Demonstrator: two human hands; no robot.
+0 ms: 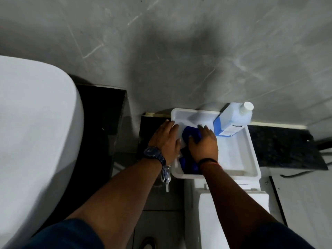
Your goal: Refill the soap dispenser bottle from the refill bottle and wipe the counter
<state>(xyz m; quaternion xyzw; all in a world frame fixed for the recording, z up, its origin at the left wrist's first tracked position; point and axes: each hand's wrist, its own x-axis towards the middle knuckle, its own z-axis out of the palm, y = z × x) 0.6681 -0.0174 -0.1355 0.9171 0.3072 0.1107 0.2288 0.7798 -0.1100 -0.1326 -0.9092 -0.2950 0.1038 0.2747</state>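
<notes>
A white tray (251,151) sits on the dark counter (283,146) against the grey wall. In its far right corner the refill bottle (231,121) leans, pale with a blue label and its white cap on. A blue cloth (190,136) lies at the tray's left side. My right hand (203,145) is curled over it, gripping it. My left hand (166,139) lies over the tray's left rim, on something pale beside the cloth; what it holds is hidden. A small clear object (165,175) with a nozzle shows under my left wrist; I cannot tell whether it is the dispenser.
A large white basin (36,133) fills the left side. A white bin or cistern lid (233,212) stands below the tray, close to me. A dark cable (296,174) runs off the counter's right end. Grey floor tiles show between my arms.
</notes>
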